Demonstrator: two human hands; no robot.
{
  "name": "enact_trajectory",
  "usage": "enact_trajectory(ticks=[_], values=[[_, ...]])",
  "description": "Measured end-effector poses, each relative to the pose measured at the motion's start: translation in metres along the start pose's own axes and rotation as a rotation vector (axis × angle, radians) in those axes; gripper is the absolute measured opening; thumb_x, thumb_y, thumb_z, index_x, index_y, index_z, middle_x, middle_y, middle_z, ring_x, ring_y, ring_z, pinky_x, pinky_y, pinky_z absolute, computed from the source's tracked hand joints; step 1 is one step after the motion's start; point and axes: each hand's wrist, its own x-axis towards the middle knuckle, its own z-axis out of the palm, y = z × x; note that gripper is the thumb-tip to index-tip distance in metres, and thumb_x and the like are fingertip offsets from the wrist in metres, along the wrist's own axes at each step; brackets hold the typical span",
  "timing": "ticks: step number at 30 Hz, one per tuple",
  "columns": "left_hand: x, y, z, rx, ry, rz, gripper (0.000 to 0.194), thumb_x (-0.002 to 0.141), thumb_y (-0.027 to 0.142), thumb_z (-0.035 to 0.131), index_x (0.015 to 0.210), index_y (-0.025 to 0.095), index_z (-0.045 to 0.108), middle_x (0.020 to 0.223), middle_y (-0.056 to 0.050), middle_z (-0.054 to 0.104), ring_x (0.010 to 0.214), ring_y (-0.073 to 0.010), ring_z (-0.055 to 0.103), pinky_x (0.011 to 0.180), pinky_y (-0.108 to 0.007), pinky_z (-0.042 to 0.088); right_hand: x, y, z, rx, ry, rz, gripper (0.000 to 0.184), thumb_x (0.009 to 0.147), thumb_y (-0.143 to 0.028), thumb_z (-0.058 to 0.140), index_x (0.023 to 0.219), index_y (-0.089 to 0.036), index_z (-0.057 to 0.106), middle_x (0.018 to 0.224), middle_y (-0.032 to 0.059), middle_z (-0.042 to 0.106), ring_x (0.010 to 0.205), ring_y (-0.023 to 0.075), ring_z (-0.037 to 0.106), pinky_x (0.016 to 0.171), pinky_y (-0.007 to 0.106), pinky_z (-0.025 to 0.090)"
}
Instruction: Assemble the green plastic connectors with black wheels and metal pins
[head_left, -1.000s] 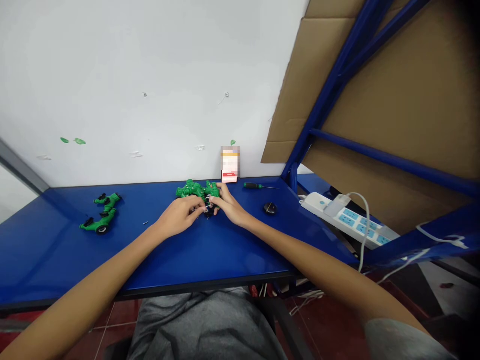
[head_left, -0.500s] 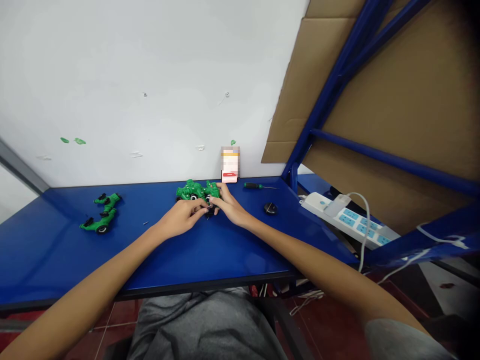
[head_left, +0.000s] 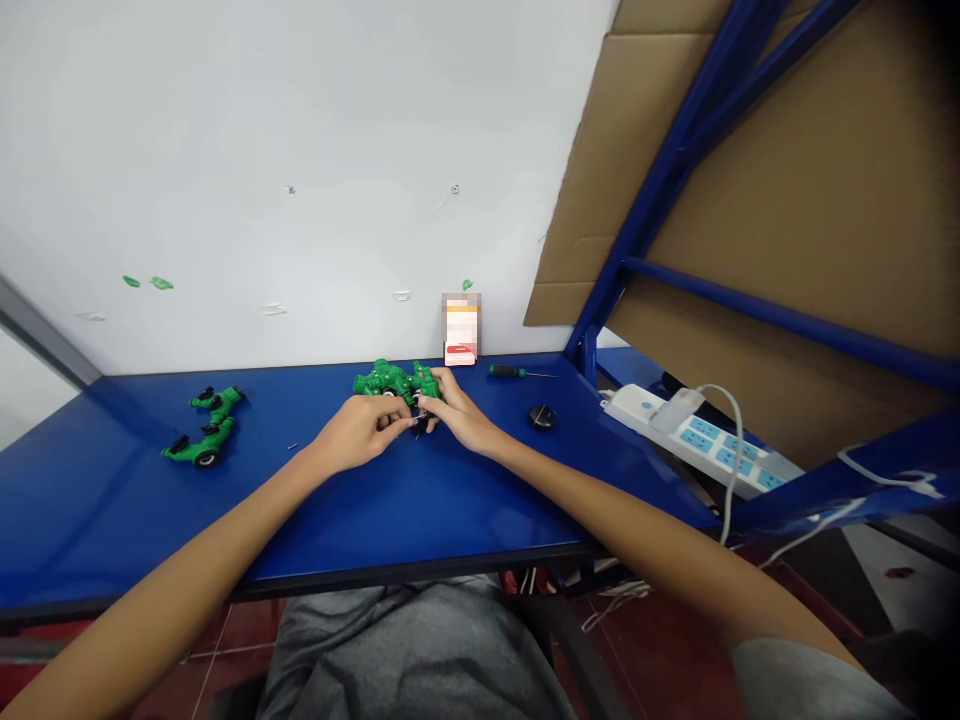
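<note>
A green plastic toy with wheels (head_left: 386, 377) lies on the blue table, close to the wall. My right hand (head_left: 459, 415) is closed around its right end, thumb on the near side. My left hand (head_left: 367, 425) pinches a small thin metal piece, which looks like a screw, between thumb and forefinger. It is held against a dark part under the toy, right beside my right thumb. The fingers hide much of that dark part.
Another green toy part with a wheel (head_left: 210, 430) lies at the left, and a loose screw (head_left: 292, 446) nearby. A screwdriver (head_left: 508, 372), a black rounded object (head_left: 541, 417) and a propped phone (head_left: 460, 335) are to the right. Beyond the edge sits a power strip (head_left: 697, 440).
My left fingertips have shifted slightly at the dark part, and the thin metal piece shows more plainly. The right hand and the toy have hardly moved.
</note>
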Motion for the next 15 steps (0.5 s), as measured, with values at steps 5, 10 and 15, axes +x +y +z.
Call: enact_trajectory(ticks=[5,10,15], values=[[0.0005,0.0028,0.0021,0.008,0.001,-0.034,0.022,0.103,0.033,0.057,0.092,0.019,0.071,0.073,0.000,0.068,0.060,-0.0136,0.056,0.061,-0.026,0.039,0.0003,0.0009,0.0009,0.005,0.003,-0.003,0.038,0.101,-0.045,0.059,0.129,-0.027,0.041,0.102,0.0004,0.059,0.084,0.0183,0.067,0.072,0.036,0.060],[0.0001,0.0038,0.0019,-0.022,0.008,-0.015,0.012,0.100,0.030,0.061,0.099,0.020,0.066,0.078,0.001,0.068,0.065,-0.0134,0.057,0.064,-0.025,0.043,0.0000,-0.0024,0.0013,0.008,0.008,0.001,0.037,0.101,-0.045,0.059,0.128,-0.028,0.041,0.104,0.0009,0.060,0.085,0.0184,0.067,0.072,0.036,0.061],[0.0003,0.0027,0.0002,0.010,-0.004,-0.007,0.025,0.104,0.036,0.055,0.095,0.019,0.071,0.085,-0.003,0.072,0.067,-0.0148,0.059,0.067,-0.027,0.043,-0.0003,-0.0038,0.0010,0.012,0.008,-0.001,0.035,0.101,-0.043,0.058,0.127,-0.027,0.041,0.105,0.0009,0.060,0.083,0.0177,0.067,0.071,0.035,0.060]])
